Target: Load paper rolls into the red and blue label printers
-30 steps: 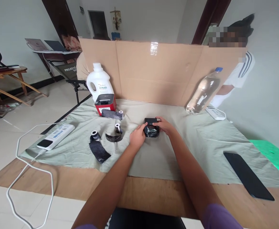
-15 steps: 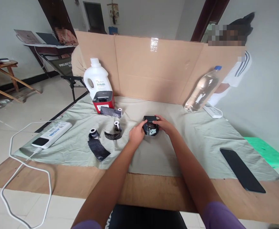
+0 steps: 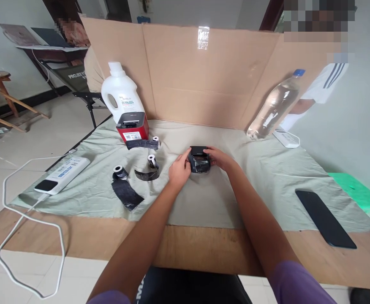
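A small black box-shaped device (image 3: 200, 163), which looks like a portable printer, rests on the cloth in the middle of the table. A glossy window shows on its near part. My left hand (image 3: 180, 169) is closed against its left side, thumb at the upper left edge. On the right side my right hand (image 3: 219, 158) grips it, fingertips on the top corner. To the left lie a paper roll with a dark unrolled strip (image 3: 127, 192), a second small roll (image 3: 152, 161) with a curled strip, and a third roll with a dark strip (image 3: 143, 144).
Behind stand a red and black box-shaped device (image 3: 133, 128), a white jug (image 3: 121, 95) and a cardboard screen (image 3: 200, 76). A clear bottle (image 3: 275, 107) leans at right. A phone (image 3: 326, 218) and a white power bank with cable (image 3: 62, 175) lie at the sides. Other people sit beyond.
My view has tilted down slightly, so things sit higher. Both hands stay on the black device. The patterned patch seen in its window before no longer shows clearly.
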`<state>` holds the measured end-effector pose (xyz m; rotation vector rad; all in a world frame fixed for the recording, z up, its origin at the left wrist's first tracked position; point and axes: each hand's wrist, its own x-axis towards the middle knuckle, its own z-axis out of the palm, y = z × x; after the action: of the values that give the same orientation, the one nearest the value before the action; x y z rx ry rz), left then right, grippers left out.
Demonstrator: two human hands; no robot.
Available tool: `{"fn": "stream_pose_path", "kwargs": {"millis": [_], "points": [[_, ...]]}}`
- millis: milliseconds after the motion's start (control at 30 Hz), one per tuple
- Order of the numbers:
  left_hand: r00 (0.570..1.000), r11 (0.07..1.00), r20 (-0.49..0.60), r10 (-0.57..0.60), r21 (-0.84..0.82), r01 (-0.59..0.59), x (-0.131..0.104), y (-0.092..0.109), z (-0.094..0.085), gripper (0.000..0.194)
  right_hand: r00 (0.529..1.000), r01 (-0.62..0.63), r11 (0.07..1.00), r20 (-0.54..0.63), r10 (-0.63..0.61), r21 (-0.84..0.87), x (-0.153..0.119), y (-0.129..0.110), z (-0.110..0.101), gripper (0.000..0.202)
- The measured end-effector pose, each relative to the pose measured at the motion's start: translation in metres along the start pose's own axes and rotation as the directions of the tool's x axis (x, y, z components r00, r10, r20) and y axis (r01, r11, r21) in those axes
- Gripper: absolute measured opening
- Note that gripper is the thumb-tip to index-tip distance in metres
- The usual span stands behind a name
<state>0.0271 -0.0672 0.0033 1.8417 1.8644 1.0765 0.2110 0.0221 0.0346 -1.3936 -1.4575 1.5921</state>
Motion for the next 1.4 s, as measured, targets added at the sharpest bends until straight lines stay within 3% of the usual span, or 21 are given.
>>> {"fn": "stream_pose_path", "kwargs": {"millis": [233,467,567,700,900,1200,1400], "points": [[0.987,0.989,-0.066,0.148,0.021,-0.147,-0.004,0.004,0.005,0.031,1.0,-0.012,0.999,0.011,0.011,0.051,0.001,-0.002,-0.004,0.037],[0.978,0.977,-0.044,0.203,0.07,-0.199,-0.007,0.001,0.011,0.029,1.0,-0.023,0.999,0.011,0.022,0.038,-0.001,-0.003,-0.004,0.054],[0.977,0.978,-0.052,0.206,0.054,-0.203,-0.006,-0.001,0.012,0.028,0.997,0.026,1.0,0.075,-0.027,0.011,-0.001,0.0,-0.008,0.063],[0.975,0.976,-0.061,0.214,0.04,-0.212,-0.005,-0.003,0.013,0.028,0.988,0.155,0.976,0.022,-0.153,-0.153,-0.002,0.006,-0.011,0.074],[0.975,0.976,-0.048,0.217,0.044,-0.215,-0.005,0.0,0.012,0.028,0.953,0.281,0.914,-0.028,-0.302,-0.293,0.0,0.01,-0.009,0.065],[0.984,0.984,-0.012,0.178,0.018,-0.178,-0.006,0.005,0.009,0.03,0.952,0.302,0.926,0.019,-0.306,-0.227,0.005,0.013,-0.012,0.063],[1.0,0.997,0.016,-0.004,0.075,0.002,0.0,0.004,0.0,0.053,0.978,0.208,0.969,0.025,-0.207,-0.13,0.006,0.012,-0.01,0.062]]}}
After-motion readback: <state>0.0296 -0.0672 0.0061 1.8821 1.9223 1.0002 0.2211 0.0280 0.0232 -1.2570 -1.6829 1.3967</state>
